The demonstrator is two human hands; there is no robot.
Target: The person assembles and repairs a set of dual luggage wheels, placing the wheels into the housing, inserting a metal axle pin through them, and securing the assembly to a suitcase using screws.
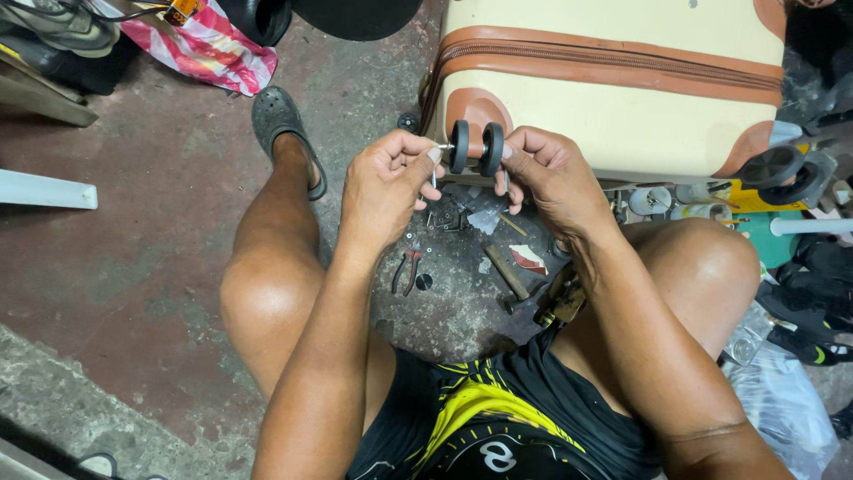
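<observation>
My left hand (386, 178) pinches what looks like a thin axle pin; my right hand (546, 173) grips the twin black wheels (475, 148), held up before the cream suitcase (622, 80) to line them up.

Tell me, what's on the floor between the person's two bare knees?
In the head view, small red-handled pliers, a wooden-handled hammer, loose metal bits and a red-and-white scrap lie on the concrete floor, below the hands holding two black wheels.

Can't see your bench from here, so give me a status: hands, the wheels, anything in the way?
Left hand and right hand pinch the twin black wheels between them. Wheels held by the cream suitcase. Pliers and hammer on floor below, clear.
</observation>
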